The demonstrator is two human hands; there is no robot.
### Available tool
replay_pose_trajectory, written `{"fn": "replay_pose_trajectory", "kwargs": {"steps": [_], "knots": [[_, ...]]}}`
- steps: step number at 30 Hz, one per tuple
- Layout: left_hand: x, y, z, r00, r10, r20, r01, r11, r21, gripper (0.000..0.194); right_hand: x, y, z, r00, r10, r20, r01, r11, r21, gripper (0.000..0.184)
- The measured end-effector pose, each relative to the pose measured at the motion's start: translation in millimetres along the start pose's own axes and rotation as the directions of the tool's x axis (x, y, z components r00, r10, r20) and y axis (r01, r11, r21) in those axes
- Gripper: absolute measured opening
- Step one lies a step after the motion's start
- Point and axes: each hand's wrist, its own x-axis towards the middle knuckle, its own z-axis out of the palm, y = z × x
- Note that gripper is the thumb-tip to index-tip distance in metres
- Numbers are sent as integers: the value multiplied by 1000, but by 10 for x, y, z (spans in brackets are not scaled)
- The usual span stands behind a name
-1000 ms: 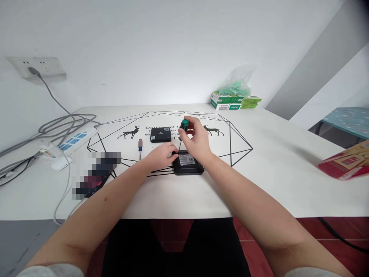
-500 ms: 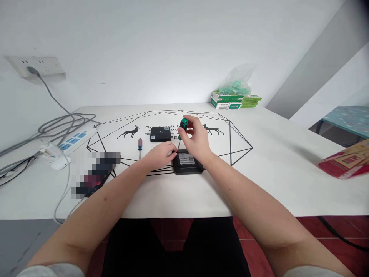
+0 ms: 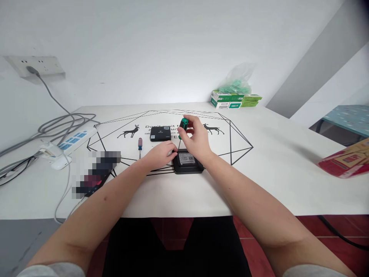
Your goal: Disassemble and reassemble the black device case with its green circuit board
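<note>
A square black electronic box (image 3: 188,167) with rounded corners and a white printed label on its upper face lies on the table. My right hand (image 3: 197,136) is closed around the green-and-black handle of a screwdriver (image 3: 183,127). It stands nearly upright, its thin shaft reaching down to the box's far left corner. At that same corner my left hand (image 3: 161,155) is closed, thumb and fingertips on the box's edge beside the shaft. The exact spot under the fingertips is hidden. Behind the left hand lies a flat black case (image 3: 160,134) with small stickers.
A second screwdriver (image 3: 140,144) lies left of the case. A power strip (image 3: 76,139), cables (image 3: 67,123) and a pixelated dark object (image 3: 99,173) are at the left. Green-and-white boxes (image 3: 227,99) under a plastic bag (image 3: 238,79) stand by the wall. A red package (image 3: 347,159) is at the right.
</note>
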Motion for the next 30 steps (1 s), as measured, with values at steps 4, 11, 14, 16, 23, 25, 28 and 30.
{"fn": "replay_pose_trajectory", "kwargs": {"steps": [4,11,14,16,23,25,28,30], "knots": [[2,12,-14,1000,-3,10,3,1000,7,17,-4,14,10,1000,21,-12,-21,1000,21,38],[-16,30,-29,999,-41,20,39,994,99,21,-4,-3,4,999,-31,6,31,1000,-3,38],[-20,33,-42,999,-28,26,24,991,135,22,-1,13,1,1000,-25,8,25,1000,0,38],[-17,36,-50,999,-14,41,8,989,145,23,-3,27,-4,999,-36,6,37,999,-13,38],[-8,70,-63,995,-1,98,-12,991,133,26,-29,21,-13,992,-126,29,128,990,-56,39],[-11,81,-70,993,-5,117,-10,992,129,28,-28,23,-8,993,-112,22,113,992,-46,39],[-17,102,-87,989,-12,147,-6,993,122,34,-21,35,0,996,-86,12,86,995,-40,38],[-21,119,-103,986,-21,164,2,994,112,39,-22,40,1,996,-81,23,82,996,-45,39]]}}
